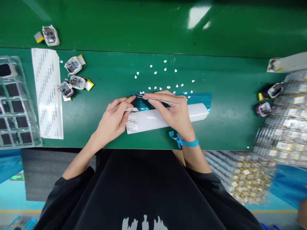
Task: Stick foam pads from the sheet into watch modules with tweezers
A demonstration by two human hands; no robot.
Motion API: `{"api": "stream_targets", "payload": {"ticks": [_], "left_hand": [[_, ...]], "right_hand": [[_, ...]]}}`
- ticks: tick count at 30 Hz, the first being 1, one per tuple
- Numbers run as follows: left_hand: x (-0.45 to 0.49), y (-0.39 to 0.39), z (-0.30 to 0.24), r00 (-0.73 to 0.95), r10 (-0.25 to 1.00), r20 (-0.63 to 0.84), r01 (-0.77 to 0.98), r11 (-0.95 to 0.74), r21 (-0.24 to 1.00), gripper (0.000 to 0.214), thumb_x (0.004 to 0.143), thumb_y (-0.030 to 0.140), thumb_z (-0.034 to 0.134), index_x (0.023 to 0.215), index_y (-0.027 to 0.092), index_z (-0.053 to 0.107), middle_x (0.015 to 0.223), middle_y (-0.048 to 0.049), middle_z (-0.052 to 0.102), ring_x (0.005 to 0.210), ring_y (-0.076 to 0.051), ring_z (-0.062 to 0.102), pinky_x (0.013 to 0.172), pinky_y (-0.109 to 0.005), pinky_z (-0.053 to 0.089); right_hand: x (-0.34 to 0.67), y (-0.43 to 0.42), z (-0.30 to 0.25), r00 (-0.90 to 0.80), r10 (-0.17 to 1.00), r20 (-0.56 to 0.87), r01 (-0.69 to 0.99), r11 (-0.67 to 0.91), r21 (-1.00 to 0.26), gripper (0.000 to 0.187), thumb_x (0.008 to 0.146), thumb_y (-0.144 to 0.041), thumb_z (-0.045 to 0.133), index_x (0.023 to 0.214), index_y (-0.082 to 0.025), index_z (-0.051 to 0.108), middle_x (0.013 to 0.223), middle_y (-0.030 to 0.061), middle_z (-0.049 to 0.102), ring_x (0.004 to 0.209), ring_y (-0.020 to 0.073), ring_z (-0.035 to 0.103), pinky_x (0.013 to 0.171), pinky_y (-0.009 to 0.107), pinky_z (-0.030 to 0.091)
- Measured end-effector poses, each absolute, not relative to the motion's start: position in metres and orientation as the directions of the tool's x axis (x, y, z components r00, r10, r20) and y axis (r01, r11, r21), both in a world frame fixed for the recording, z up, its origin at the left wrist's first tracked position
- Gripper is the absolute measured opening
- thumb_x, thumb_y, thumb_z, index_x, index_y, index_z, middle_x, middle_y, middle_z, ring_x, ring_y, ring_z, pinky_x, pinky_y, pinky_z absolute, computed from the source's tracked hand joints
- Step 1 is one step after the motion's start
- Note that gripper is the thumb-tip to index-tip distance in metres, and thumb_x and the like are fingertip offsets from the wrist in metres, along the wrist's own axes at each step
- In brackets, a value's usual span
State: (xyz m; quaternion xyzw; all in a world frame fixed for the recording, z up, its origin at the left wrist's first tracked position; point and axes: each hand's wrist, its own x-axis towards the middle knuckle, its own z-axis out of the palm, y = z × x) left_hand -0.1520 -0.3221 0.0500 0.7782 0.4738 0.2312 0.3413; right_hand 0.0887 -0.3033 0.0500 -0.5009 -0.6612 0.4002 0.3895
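My right hand (174, 110) is closed around a pair of metal tweezers (163, 101), whose tips point left over a blue film strip (199, 98). Between the fingers of my left hand (115, 119) is a small white plastic piece (131, 109), partly hidden. The left index finger reaches to the film's left end. Under my right hand lies a curled white backing sheet (153, 119) with printed lettering at its left end. Several small white round stickers with tabs (168, 87) are scattered on the green table beyond the film.
Opened small device housings with yellow-edged batteries (73, 65) lie at left, near a printed white sheet (48, 95) and a clear compartment tray (18, 105). Stacked clear trays (285, 124) stand at right, beside two dark housings (263, 109). A blue wristband (189, 141) circles my right wrist.
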Motion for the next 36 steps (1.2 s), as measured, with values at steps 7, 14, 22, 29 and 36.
{"api": "stream_targets", "payload": {"ticks": [7, 14, 22, 29, 36], "left_hand": [[-0.151, -0.326, 0.045, 0.400, 0.905, 0.144, 0.557, -0.365, 0.746, 0.021, 0.109, 0.017, 0.047, 0.117, 0.021, 0.066, 0.138, -0.0106, 0.076, 0.130, -0.025, 0.072, 0.107, -0.042, 0.060], [-0.149, -0.323, 0.044, 0.455, 0.870, 0.189, 0.578, -0.450, 0.681, 0.021, 0.109, 0.012, 0.046, 0.118, 0.020, 0.064, 0.137, -0.0111, 0.076, 0.134, -0.027, 0.068, 0.107, -0.045, 0.060], [-0.151, -0.319, 0.048, 0.482, 0.873, 0.072, 0.628, -0.401, 0.667, 0.022, 0.109, 0.016, 0.044, 0.114, 0.021, 0.065, 0.136, -0.0127, 0.076, 0.135, -0.030, 0.067, 0.110, -0.052, 0.055], [-0.155, -0.327, 0.097, -0.036, 0.998, -0.044, 0.042, 0.046, 0.998, 0.010, 0.111, 0.036, 0.058, 0.107, 0.028, 0.062, 0.111, -0.0049, 0.082, 0.109, -0.026, 0.080, 0.105, -0.049, 0.062], [-0.160, -0.307, 0.072, 0.048, 0.716, -0.696, -0.451, 0.638, 0.625, 0.014, 0.105, 0.025, 0.054, 0.095, 0.018, 0.062, 0.109, -0.0142, 0.083, 0.097, -0.023, 0.083, 0.085, -0.035, 0.070]], "right_hand": [[0.086, -0.302, 0.047, -0.202, 0.971, 0.129, 0.348, 0.195, -0.917, 0.020, 0.103, -0.025, 0.073, 0.117, -0.035, 0.084, 0.114, -0.0019, 0.085, 0.104, 0.0209, 0.078, 0.092, 0.041, 0.067], [0.086, -0.301, 0.045, -0.211, 0.961, 0.181, 0.381, 0.251, -0.890, 0.022, 0.103, -0.022, 0.072, 0.117, -0.034, 0.084, 0.113, -0.0024, 0.085, 0.098, 0.0197, 0.079, 0.090, 0.039, 0.067], [0.088, -0.297, 0.033, -0.312, 0.849, 0.426, 0.484, 0.528, -0.698, 0.037, 0.105, -0.019, 0.067, 0.134, -0.039, 0.076, 0.123, -0.0022, 0.083, 0.103, 0.0226, 0.078, 0.089, 0.041, 0.069], [0.085, -0.311, 0.071, -0.130, 0.827, 0.547, 0.346, 0.555, -0.757, 0.037, 0.106, -0.025, 0.068, 0.137, -0.045, 0.073, 0.125, -0.0070, 0.082, 0.110, 0.0272, 0.081, 0.097, 0.047, 0.070], [0.072, -0.330, 0.067, -0.078, 0.769, 0.634, 0.383, 0.610, -0.693, 0.042, 0.103, -0.021, 0.071, 0.141, -0.040, 0.073, 0.121, -0.0033, 0.083, 0.104, 0.0291, 0.083, 0.085, 0.045, 0.073]]}}
